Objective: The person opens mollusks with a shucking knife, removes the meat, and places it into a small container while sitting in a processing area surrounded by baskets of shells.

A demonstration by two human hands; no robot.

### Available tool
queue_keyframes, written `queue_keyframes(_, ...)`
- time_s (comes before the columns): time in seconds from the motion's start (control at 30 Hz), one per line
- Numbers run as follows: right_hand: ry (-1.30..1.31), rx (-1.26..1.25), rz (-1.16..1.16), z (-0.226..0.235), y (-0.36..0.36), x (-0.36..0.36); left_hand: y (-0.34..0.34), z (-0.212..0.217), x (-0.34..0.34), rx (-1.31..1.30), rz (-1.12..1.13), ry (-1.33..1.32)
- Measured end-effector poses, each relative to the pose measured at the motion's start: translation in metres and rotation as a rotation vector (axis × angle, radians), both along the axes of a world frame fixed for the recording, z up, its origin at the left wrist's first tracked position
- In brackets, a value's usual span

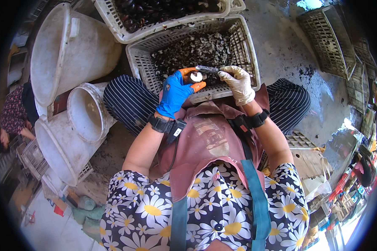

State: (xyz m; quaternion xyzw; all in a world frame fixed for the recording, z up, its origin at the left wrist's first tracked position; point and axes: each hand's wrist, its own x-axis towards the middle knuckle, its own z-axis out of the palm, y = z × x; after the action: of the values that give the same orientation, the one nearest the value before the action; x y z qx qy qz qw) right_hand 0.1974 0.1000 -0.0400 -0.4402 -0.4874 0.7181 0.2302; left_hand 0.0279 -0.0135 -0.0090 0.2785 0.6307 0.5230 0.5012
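My left hand, in a blue glove with orange fingertips, grips a partly peeled water chestnut between thumb and fingers. White flesh shows on one face of it, dark skin at its edge. In the white-gloved fingers of my right hand is a narrow metal peeler, its tip pointing left, just above the water chestnut. Whether the blade touches it I cannot tell. Both hands are over the near side of a pale plastic crate, which holds dark and white peelings.
Beyond it stands another crate full of dark water chestnuts. Large whitish tubs lie tipped at the left, with a person behind them. More crates stand at the far right on the wet floor.
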Motion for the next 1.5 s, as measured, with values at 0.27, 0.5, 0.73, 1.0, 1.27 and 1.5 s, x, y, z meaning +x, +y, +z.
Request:
queue_keyframes(0.27,-0.170,0.265,0.116,0.014,0.001,0.006,-0.002,-0.006,-0.002,0.041,0.042,0.199)
queue_keyframes(0.5,-0.197,0.243,0.175,0.015,0.003,0.002,-0.001,-0.006,-0.002,0.018,-0.009,0.351)
queue_keyframes(0.73,-0.098,0.081,0.056,-0.004,-0.011,-0.021,0.009,-0.008,-0.007,0.028,0.124,0.361)
queue_keyframes(1.0,0.101,0.025,0.006,0.012,0.008,-0.034,0.009,-0.008,0.000,0.079,0.097,0.086)
queue_keyframes(1.27,-0.043,0.313,0.164,0.022,-0.013,-0.026,0.006,-0.003,0.000,0.127,0.032,-0.003)
queue_keyframes(1.5,-0.317,0.269,-0.009,-0.040,0.021,0.022,0.001,0.007,0.005,0.035,0.028,-0.022)
